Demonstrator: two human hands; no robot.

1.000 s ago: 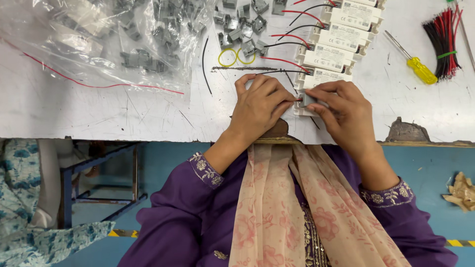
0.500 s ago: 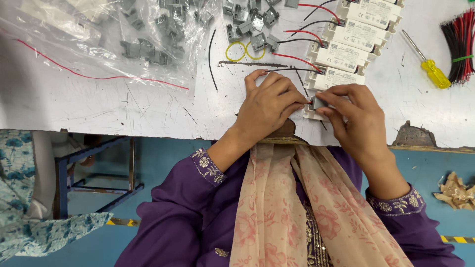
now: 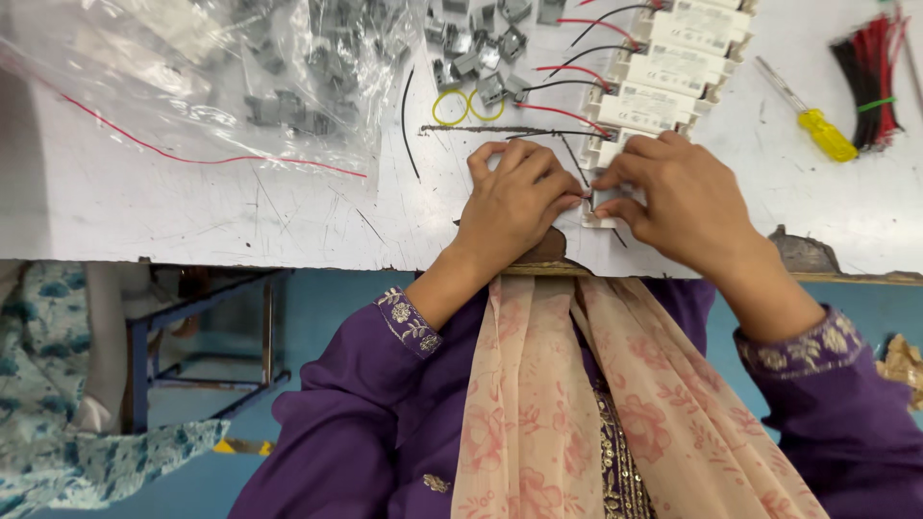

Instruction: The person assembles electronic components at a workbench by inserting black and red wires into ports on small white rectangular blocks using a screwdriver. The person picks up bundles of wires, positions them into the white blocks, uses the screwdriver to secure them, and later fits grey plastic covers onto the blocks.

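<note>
My left hand (image 3: 514, 200) and my right hand (image 3: 678, 197) meet over a small white box-shaped unit (image 3: 606, 200) at the near edge of the white worktable (image 3: 192, 207). Both pinch at it, fingertips touching where a thin black wire enters the unit. Most of the unit is hidden under my fingers. A row of similar white units (image 3: 663, 67) with red and black wires lies just beyond my hands.
A clear plastic bag of grey clips (image 3: 221, 77) covers the far left. Loose grey clips (image 3: 476, 48) and two yellow rings (image 3: 466, 106) lie behind my left hand. A yellow-handled screwdriver (image 3: 812, 120) and a bundle of red and black wires (image 3: 870, 82) sit at the right.
Both hands stay on the unit with only small finger shifts. The view has drifted a little, so the table items sit slightly differently in frame.
</note>
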